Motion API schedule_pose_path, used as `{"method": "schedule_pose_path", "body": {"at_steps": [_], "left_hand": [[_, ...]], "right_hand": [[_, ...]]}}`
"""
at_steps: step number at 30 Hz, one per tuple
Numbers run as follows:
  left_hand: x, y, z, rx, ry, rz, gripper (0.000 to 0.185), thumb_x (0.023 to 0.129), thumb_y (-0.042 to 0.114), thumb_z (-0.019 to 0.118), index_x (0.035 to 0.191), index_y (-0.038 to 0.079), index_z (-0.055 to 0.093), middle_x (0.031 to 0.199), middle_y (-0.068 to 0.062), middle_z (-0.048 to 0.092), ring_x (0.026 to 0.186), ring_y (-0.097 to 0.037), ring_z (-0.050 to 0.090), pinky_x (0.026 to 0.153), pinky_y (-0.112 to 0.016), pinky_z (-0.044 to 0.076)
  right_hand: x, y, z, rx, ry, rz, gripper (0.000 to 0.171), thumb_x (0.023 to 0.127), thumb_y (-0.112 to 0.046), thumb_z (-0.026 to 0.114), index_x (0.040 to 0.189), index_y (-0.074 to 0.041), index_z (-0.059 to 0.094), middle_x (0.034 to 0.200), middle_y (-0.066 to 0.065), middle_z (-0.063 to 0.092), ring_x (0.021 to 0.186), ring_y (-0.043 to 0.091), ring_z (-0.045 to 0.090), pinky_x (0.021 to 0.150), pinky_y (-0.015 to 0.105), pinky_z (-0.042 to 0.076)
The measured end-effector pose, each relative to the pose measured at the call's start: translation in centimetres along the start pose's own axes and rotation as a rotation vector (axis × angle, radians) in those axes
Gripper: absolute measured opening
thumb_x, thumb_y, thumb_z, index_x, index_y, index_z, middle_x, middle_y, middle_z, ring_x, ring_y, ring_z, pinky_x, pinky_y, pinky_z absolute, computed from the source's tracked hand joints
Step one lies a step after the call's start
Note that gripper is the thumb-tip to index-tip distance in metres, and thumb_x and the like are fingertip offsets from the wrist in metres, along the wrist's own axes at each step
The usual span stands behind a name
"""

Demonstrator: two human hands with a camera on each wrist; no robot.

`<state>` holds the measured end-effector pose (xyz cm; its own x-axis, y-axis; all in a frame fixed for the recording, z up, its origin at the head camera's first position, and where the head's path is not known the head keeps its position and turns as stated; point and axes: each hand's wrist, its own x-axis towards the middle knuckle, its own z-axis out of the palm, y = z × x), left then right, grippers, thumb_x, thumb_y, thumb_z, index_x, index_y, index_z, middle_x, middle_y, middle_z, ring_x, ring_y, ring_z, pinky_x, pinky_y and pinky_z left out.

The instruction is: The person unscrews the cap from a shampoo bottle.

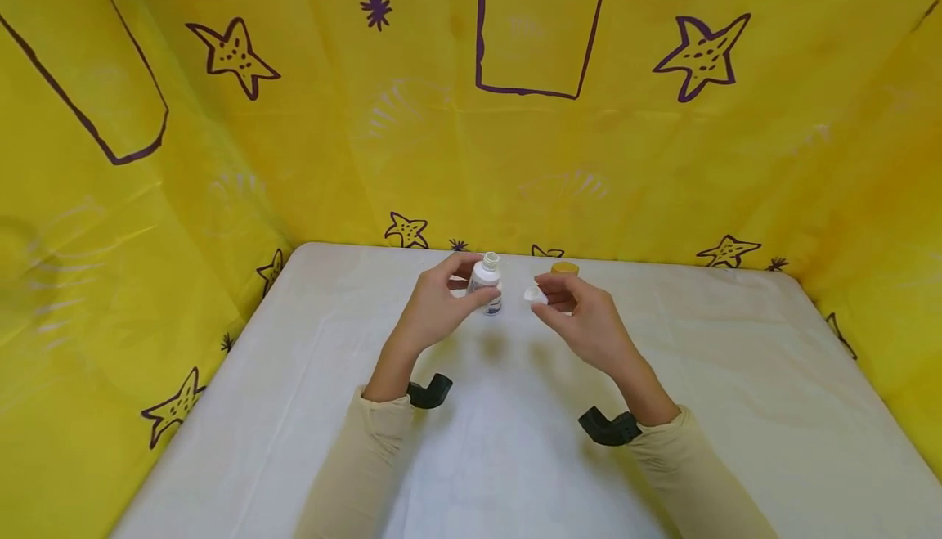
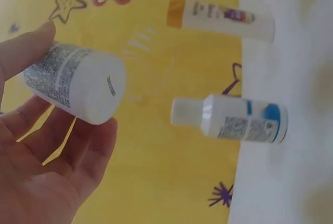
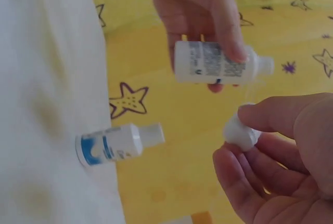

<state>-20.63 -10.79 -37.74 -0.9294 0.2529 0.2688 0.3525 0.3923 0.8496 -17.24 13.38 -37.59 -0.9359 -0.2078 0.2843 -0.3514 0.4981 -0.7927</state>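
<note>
My left hand (image 1: 440, 298) grips a small white bottle (image 1: 483, 275) around its body, thumb on the near side. The bottle's neck is bare and its mouth open in the head view; the left wrist view shows its base (image 2: 106, 89) and printed side. To the right, my right hand (image 1: 585, 318) pinches a white cap (image 3: 242, 133) between thumb and fingers. The cap is apart from the bottle, a short gap away. Both hands are above the table.
A capped white bottle with a blue-marked label (image 2: 244, 119) stands on the white-covered table (image 1: 471, 457), below the held bottle. Another white bottle (image 2: 223, 18) with an orange cap (image 1: 564, 267) stands behind my right hand. Yellow patterned cloth (image 1: 441, 138) walls the table's back and sides.
</note>
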Motion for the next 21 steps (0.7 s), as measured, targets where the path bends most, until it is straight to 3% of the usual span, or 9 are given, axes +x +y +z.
{"method": "schedule_pose_path", "body": {"at_steps": [5,13,21], "left_hand": [[0.1,-0.1,-1.7,0.029,0.072,0.024,0.05,0.087,0.027,0.082,0.131,0.013,0.062,0.117,-0.005,0.07,0.112,-0.022,0.063,0.102,-0.046,0.053],[-0.1,-1.2,-4.0,0.095,0.134,-0.021,0.047,0.089,0.021,0.079,0.129,0.009,0.057,0.121,-0.01,0.068,0.116,-0.027,0.062,0.105,-0.05,0.052],[-0.2,-2.6,-5.9,0.101,0.196,-0.102,0.047,0.09,0.014,0.077,0.13,0.005,0.054,0.127,-0.014,0.065,0.123,-0.033,0.061,0.11,-0.049,0.05]], "right_hand": [[0.9,-0.7,2.0,0.018,-0.035,-0.056,0.039,0.091,-0.007,0.075,0.128,0.0,0.066,0.118,0.015,0.071,0.101,0.026,0.071,0.088,0.036,0.061],[2.7,-1.1,6.5,0.056,-0.078,-0.118,0.029,0.09,-0.006,0.076,0.118,-0.002,0.068,0.112,0.014,0.068,0.094,0.023,0.072,0.086,0.033,0.062],[4.4,-1.8,10.8,0.072,-0.148,-0.04,0.026,0.09,-0.013,0.077,0.113,-0.006,0.067,0.108,0.009,0.07,0.093,0.02,0.07,0.081,0.03,0.06]]}}
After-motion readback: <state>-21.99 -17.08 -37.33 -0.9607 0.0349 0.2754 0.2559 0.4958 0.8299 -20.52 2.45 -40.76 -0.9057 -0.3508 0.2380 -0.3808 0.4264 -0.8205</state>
